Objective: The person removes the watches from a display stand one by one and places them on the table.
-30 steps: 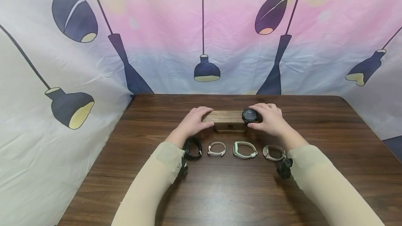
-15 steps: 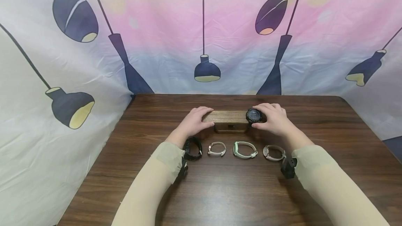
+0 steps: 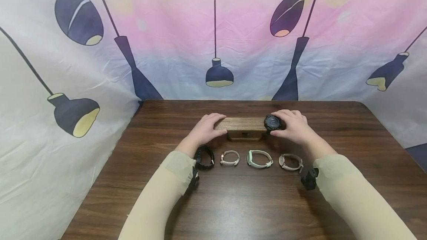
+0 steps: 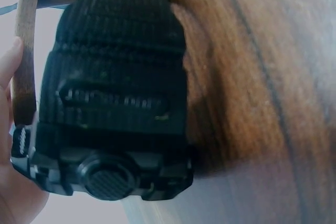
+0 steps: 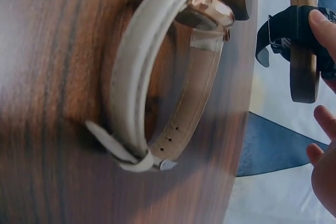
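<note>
A wooden watch stand with a horizontal bar on a block base sits mid-table in the head view. My left hand grips the bar's left end between thumb and fingers. Near the bar's other end, my right hand pinches a black digital watch. In the right wrist view, this watch's strap goes around the bar, whose bare end sticks out past it. A second black watch stands on its side close under the left wrist, filling much of that view.
In a row before the stand lie a small pale-strapped watch, a mint-green watch and a beige-strapped watch, all on the brown wooden table. A lamp-printed cloth hangs behind the table's back edge.
My right hand and the black digital watch have shifted a little to the right along the bar. The left hand keeps its place, and the watches in the row have not moved.
</note>
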A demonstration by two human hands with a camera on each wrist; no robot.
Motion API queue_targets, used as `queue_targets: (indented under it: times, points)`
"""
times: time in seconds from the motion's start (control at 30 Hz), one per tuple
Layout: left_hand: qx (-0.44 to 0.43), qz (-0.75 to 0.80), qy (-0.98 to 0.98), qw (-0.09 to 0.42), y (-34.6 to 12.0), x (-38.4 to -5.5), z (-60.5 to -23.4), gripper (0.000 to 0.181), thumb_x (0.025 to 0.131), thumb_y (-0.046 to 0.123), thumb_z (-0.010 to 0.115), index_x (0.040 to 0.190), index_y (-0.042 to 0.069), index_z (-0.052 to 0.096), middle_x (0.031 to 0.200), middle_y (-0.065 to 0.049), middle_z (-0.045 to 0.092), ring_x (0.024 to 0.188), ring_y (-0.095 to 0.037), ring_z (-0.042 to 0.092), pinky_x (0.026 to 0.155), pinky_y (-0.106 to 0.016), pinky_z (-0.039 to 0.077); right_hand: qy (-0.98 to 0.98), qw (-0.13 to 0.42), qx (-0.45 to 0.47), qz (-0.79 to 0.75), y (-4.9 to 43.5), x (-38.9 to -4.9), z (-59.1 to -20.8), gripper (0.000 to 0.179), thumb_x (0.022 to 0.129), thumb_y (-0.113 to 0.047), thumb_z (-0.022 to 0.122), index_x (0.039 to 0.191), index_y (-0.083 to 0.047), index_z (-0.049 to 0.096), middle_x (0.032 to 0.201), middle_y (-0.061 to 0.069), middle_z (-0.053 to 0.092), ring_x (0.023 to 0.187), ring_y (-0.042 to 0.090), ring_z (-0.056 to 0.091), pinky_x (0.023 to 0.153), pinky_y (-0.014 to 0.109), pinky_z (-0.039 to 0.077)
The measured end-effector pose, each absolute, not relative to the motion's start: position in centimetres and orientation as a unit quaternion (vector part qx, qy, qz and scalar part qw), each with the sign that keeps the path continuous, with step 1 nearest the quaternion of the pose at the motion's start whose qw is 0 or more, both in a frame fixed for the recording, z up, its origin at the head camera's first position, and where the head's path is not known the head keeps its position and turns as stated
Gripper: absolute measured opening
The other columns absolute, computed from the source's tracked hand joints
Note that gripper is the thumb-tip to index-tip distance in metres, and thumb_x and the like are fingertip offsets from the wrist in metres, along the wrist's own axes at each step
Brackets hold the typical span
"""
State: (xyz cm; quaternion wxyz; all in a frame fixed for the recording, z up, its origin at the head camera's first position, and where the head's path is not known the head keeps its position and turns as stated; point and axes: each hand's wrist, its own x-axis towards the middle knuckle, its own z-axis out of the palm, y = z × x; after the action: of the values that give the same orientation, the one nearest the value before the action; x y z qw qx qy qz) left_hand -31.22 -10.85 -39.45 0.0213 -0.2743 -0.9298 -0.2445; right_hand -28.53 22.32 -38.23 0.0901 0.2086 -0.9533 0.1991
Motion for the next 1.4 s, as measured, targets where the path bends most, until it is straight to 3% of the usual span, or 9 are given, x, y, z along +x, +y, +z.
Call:
queue_targets:
  times: [0.9,1.4]
  points:
    - [-0.268,-0.253,-0.929,0.014,-10.8,-31.0,-39.3,0.057,0.088,0.037,0.066,0.137,0.013,0.05,0.137,-0.005,0.047,0.126,-0.026,0.04,0.104,-0.041,0.032,-0.951,0.083,0.22,0.199,24.1,-28.1,-37.7,0.063,0.075,-0.027,0.078,0.129,-0.007,0.052,0.13,0.016,0.047,0.111,0.043,0.037,0.087,0.062,0.028]
    - [-0.266,-0.252,-0.93,0.009,-10.9,-31.2,-39.3,0.057,0.088,0.038,0.066,0.137,0.013,0.05,0.138,-0.004,0.047,0.127,-0.026,0.039,0.104,-0.042,0.031,-0.948,0.109,0.218,0.203,25.0,-27.6,-37.9,0.062,0.074,-0.027,0.08,0.126,-0.006,0.054,0.126,0.015,0.05,0.109,0.043,0.039,0.086,0.061,0.028]
